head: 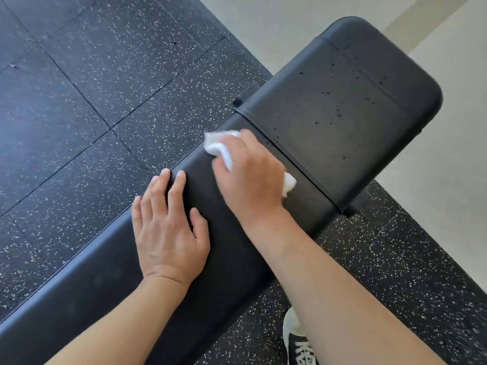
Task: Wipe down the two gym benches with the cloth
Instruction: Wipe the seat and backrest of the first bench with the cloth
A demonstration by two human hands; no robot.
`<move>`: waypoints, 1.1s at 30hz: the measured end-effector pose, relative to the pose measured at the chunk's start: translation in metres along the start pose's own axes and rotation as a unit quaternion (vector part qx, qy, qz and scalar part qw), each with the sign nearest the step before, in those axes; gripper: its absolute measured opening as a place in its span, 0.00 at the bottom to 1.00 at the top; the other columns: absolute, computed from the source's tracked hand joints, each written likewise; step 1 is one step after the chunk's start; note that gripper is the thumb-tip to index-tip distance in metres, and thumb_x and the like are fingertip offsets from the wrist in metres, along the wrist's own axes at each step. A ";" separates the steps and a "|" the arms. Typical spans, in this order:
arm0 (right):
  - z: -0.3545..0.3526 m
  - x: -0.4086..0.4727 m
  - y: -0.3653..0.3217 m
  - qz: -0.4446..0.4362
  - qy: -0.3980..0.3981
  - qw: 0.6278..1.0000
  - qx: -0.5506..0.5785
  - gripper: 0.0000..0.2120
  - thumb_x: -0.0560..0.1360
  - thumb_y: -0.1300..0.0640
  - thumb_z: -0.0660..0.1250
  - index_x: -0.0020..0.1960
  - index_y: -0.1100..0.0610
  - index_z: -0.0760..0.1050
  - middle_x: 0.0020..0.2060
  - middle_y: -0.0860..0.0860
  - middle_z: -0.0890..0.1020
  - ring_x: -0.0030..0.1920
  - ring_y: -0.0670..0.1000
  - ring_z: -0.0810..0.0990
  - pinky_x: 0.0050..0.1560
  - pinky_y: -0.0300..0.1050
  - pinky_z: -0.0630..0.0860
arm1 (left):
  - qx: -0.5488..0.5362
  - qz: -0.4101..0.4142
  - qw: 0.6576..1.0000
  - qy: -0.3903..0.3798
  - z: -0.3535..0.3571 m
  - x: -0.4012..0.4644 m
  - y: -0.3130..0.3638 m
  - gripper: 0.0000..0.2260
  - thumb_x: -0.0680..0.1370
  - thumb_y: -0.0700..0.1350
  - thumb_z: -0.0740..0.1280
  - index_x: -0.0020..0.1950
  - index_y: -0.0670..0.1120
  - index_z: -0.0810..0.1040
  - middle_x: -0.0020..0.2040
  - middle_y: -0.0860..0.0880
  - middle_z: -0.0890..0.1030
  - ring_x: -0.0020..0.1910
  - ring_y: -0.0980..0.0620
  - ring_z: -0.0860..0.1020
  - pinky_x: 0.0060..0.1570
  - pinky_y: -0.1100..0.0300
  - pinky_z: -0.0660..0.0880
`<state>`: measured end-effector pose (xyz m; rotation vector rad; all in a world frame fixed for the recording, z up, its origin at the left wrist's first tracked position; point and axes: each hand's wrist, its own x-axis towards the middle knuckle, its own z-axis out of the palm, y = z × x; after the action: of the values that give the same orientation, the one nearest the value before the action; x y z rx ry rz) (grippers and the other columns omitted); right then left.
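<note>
Right hand (pixel 247 175) fingers curl around white cloth (pixel 220 148), soft, light; bunch it mid-wad. Left hand (pixel 168 227) spread flat on bench (pixel 342 106).

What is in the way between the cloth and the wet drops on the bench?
Nothing visible. The right hand presses the cloth on the long pad, just short of the seam. The drops lie beyond it on the seat pad, bare all the way. The left hand rests behind.
</note>
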<state>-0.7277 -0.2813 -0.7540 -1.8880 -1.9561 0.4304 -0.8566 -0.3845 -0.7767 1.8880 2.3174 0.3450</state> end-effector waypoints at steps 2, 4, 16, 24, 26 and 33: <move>0.013 0.029 -0.022 -0.020 -0.031 0.999 -0.038 0.09 0.76 0.53 0.64 0.54 0.49 0.80 0.53 0.47 0.79 0.47 0.53 0.81 0.35 0.47 0.63 | 0.000 -0.002 1.000 -0.001 -0.001 0.000 0.001 0.29 0.78 0.49 0.58 0.79 0.43 0.68 0.79 0.41 0.68 0.79 0.38 0.66 0.78 0.36 0.59; 0.022 0.046 -0.033 -0.043 -0.047 0.996 -0.054 0.07 0.78 0.52 0.64 0.54 0.50 0.78 0.52 0.47 0.78 0.47 0.52 0.81 0.35 0.46 0.62 | 0.000 -0.004 1.000 0.000 -0.001 0.000 0.001 0.29 0.78 0.49 0.59 0.79 0.43 0.68 0.79 0.41 0.68 0.78 0.37 0.66 0.78 0.36 0.59; -0.058 -0.088 0.110 -0.057 0.029 0.997 -0.047 0.17 0.79 0.58 0.63 0.63 0.45 0.80 0.44 0.45 0.74 0.40 0.47 0.72 0.37 0.37 0.70 | 0.005 -0.002 1.000 0.006 0.001 0.001 0.000 0.29 0.78 0.49 0.59 0.79 0.43 0.69 0.79 0.41 0.69 0.78 0.37 0.66 0.78 0.36 0.59; -0.026 -0.018 0.058 -0.038 0.059 0.997 -0.025 0.15 0.74 0.62 0.64 0.54 0.48 0.84 0.41 0.48 0.77 0.34 0.50 0.70 0.29 0.44 0.63 | 0.009 0.000 1.000 0.003 0.001 0.002 -0.001 0.29 0.78 0.49 0.59 0.79 0.43 0.69 0.79 0.41 0.69 0.78 0.38 0.67 0.78 0.36 0.60; -0.013 0.018 0.027 -0.014 0.021 1.000 -0.019 0.12 0.74 0.60 0.66 0.53 0.50 0.83 0.44 0.50 0.79 0.36 0.54 0.75 0.32 0.43 0.59 | 0.011 0.001 1.000 0.003 0.001 0.002 -0.001 0.29 0.78 0.50 0.58 0.79 0.43 0.69 0.79 0.41 0.69 0.78 0.37 0.67 0.79 0.37 0.59; 0.012 0.078 -0.016 -0.035 -0.064 0.996 -0.049 0.06 0.79 0.54 0.64 0.53 0.51 0.78 0.50 0.48 0.77 0.46 0.52 0.80 0.35 0.46 0.61 | 0.012 -0.008 1.000 -0.007 0.000 0.002 0.001 0.30 0.78 0.50 0.58 0.79 0.43 0.68 0.79 0.41 0.68 0.78 0.37 0.66 0.79 0.37 0.58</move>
<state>-0.7493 -0.2039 -0.7521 -1.8876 -2.1561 0.4536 -0.8561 -0.3819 -0.7768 1.8764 2.3353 0.3021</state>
